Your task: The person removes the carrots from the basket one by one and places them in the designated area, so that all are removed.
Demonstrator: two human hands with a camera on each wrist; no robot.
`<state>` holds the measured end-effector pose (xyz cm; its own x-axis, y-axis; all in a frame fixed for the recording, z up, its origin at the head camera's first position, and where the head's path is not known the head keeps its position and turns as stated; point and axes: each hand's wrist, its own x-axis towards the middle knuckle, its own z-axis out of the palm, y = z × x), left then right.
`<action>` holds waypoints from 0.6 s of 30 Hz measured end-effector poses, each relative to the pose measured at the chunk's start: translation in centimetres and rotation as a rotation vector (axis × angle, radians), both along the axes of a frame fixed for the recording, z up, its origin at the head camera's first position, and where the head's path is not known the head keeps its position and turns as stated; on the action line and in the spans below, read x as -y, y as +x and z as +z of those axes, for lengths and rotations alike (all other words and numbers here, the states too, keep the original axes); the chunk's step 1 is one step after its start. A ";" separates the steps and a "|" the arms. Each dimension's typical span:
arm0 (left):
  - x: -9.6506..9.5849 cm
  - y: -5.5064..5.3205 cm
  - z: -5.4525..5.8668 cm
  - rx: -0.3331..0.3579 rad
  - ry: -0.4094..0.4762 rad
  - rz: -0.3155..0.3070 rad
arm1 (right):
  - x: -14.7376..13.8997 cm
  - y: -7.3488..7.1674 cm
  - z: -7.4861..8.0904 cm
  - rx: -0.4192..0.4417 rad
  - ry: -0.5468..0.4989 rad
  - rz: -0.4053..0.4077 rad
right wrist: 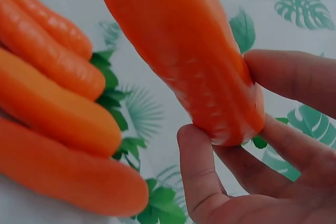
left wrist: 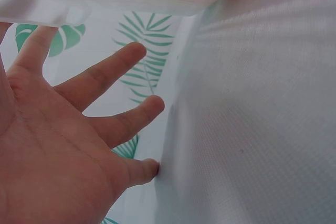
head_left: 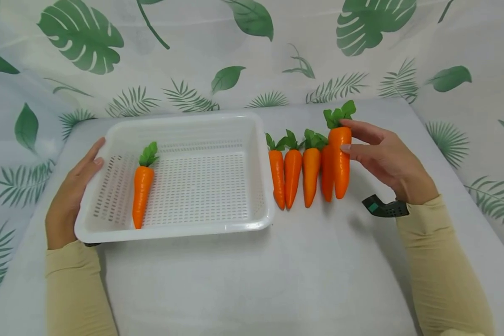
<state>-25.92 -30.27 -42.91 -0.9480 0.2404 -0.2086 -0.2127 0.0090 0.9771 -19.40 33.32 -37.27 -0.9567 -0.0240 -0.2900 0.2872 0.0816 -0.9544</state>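
My right hand [head_left: 386, 156] pinches an orange carrot [head_left: 341, 163] near its leafy top, thumb and fingers round the thick end. The carrot hangs tip down, partly in front of another carrot [head_left: 327, 172]. In the right wrist view the held carrot [right wrist: 184, 51] fills the upper middle. At the left, my left hand [head_left: 72, 196] touches the rim of a white plastic basket [head_left: 172, 233]. Seen from the left wrist, that hand's [left wrist: 58, 140] other fingers are straight and spread beneath the rim. A single carrot [head_left: 143, 191] with green leaves lies inside the basket, near its left wall.
Right of the basket, several carrots [head_left: 292, 175] lie side by side with leaves away from me, the leftmost close against the basket wall. A white cloth covers the table [head_left: 256, 284]. Behind it hangs a leaf-printed curtain [head_left: 185, 56].
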 end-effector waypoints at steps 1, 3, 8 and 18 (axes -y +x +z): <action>0.0 0.0 0.0 0.004 0.009 0.000 | -0.2 -0.1 -0.1 0.003 0.016 0.002; 0.1 0.1 0.0 0.003 0.009 0.001 | -0.7 -0.3 -0.3 0.009 0.055 0.005; 0.1 0.2 0.1 0.011 0.023 -0.003 | -1.8 -0.6 -0.9 0.010 0.110 -0.002; -0.5 0.5 0.2 0.032 0.084 -0.012 | -4.0 -1.5 -2.8 0.050 0.289 0.037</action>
<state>-25.43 -29.79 -42.69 -0.9381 0.2697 -0.2174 -0.2443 -0.0702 0.9672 -20.88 37.35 -40.12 -0.9411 0.0321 -0.3365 0.3250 0.3594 -0.8748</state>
